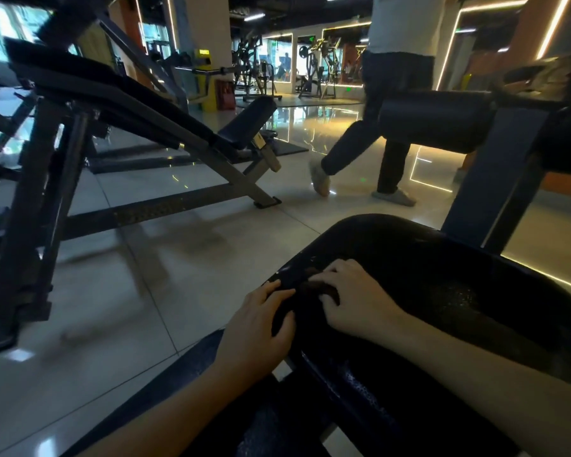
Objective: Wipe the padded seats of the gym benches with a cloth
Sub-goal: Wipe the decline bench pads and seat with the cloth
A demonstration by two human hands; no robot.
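Note:
A black padded seat (442, 291) fills the lower right of the head view, with damp speckles on its surface. A dark brownish cloth (317, 286) lies near its left edge, mostly hidden under my fingers. My right hand (353, 301) rests on the cloth with fingers curled over it. My left hand (261, 321) lies at the seat's left rim, fingers straight and touching the cloth's edge. How firmly either hand holds the cloth is hard to see in the dim light.
An inclined black bench (139, 103) on a metal frame stands to the left. A person's legs (376, 136) cross the glossy tiled floor (145, 291) behind the seat. A black roller pad (435, 120) and its dark post (495, 179) rise at the right.

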